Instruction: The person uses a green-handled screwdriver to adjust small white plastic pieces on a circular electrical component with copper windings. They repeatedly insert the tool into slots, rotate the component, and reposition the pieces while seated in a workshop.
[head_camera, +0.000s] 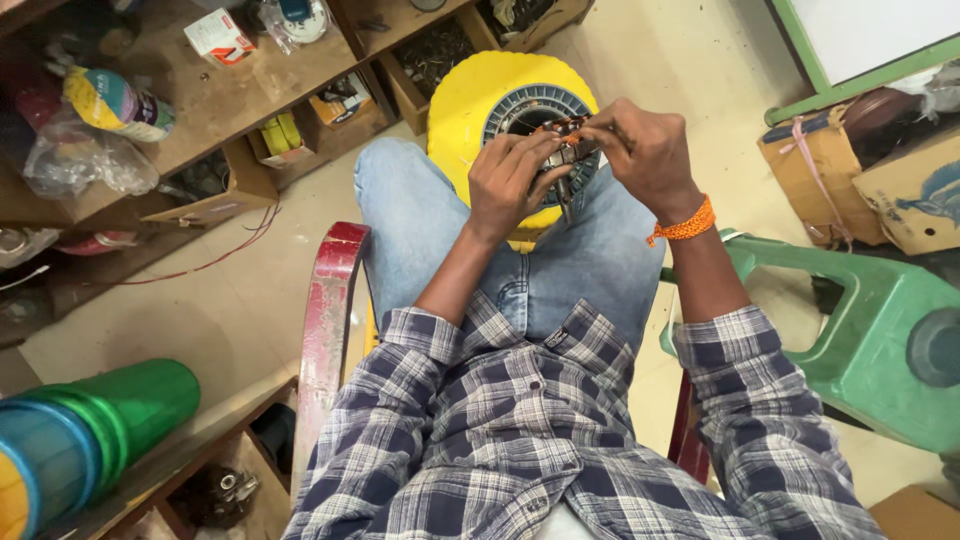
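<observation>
Above the lap, just over the knees: left hand (512, 180) and right hand (645, 150) close together, both closed on one small part (566, 148) with brown wire on it. Left fingers (535, 152) curled round the part from one side, right fingers (603, 132) pinching it from the other. Small and half hidden by the fingers, so hard to tell more about it. Thin dark bit hanging down from the part, between the two hands.

Round the right wrist: orange band (686, 224).

Right under the hands: yellow stool (460, 100) on the floor, with a round grey ring (530, 103) lying on top. Part held just above the ring, maybe touching it, cannot tell.

Below the hands: blue jeans (420, 220) and a checked shirt (520, 430). Red chair arm (330, 310) just beside the left leg.

On the right side: green plastic chair (860, 330), tipped over, and brown boxes (880, 170) behind it.

On the left side: wooden shelves (220, 110) full of small stuff, with a little white box (220, 38) and a roll of tape (115, 103). Thin red wire (215, 260) on the floor near the shelves. Green and blue tubes (100, 420) at the bottom corner.
</observation>
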